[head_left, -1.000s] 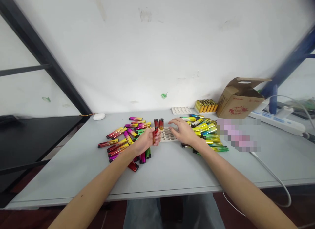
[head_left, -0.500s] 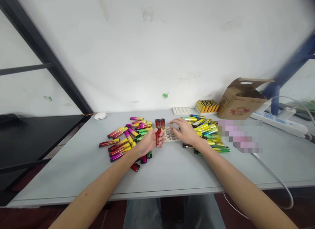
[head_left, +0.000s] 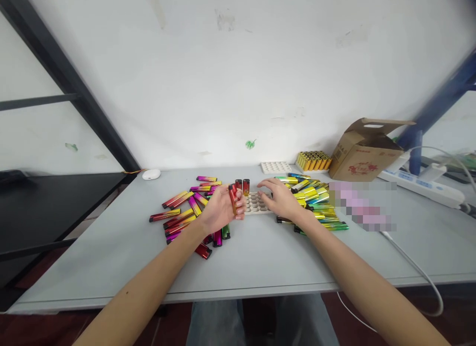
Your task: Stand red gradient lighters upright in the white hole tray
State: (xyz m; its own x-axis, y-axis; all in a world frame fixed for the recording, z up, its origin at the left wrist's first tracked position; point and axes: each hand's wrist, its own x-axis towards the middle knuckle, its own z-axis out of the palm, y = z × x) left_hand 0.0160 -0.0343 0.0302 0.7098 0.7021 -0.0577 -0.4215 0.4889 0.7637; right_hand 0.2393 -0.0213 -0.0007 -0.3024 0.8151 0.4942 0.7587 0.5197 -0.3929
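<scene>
My left hand (head_left: 219,209) is closed around a red lighter (head_left: 233,198), tilted with its black top up. Just beyond it, two red lighters (head_left: 246,186) stand upright in the back left of a white tray with holes (head_left: 256,203). My right hand (head_left: 280,200) hovers at the tray's right side, fingers apart and curved, with nothing in them. Left of the tray lies a loose pile of red, pink and green lighters (head_left: 178,219), partly hidden by my left hand. Yellow, green and blue lighters (head_left: 316,195) lie heaped beside my right hand.
Against the wall are another white tray (head_left: 275,167) and a tray packed with upright yellow lighters (head_left: 314,161). An open cardboard box (head_left: 359,157) stands to their right, by a power strip (head_left: 424,186). A small white case (head_left: 151,174) sits at the back left.
My left hand has shifted slightly left and up, and the red lighter in it has turned to lean left. My right hand has hardly moved.
</scene>
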